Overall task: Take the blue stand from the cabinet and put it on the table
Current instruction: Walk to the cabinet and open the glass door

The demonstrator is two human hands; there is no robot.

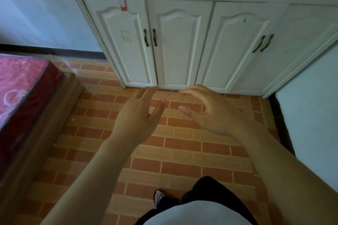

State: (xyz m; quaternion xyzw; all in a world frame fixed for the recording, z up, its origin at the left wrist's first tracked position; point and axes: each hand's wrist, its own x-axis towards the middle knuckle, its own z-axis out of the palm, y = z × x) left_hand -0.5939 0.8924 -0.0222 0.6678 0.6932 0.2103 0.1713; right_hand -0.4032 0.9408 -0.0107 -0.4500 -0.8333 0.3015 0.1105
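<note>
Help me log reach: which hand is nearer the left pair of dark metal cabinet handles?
Left. The left hand hovers below the handles; the right hand is below, further right.

- Cabinet (pixel 179 42): white, scuffed with small dark marks.
- Handles (pixel 154 37): dark, near black.
- Tag (pixel 123 3): red and white.
- Floor (pixel 182 144): brick pattern in orange-red and tan, with pale joints.
- Mattress (pixel 16 82): pink-red swirls on top, dark red side.
- Wall (pixel 36 14): pale bluish white.
- Skirting (pixel 54 49): black.
- Trousers (pixel 210 188): black.
- Sandal (pixel 159 197): black.
- Top (pixel 197 213): white.
</note>
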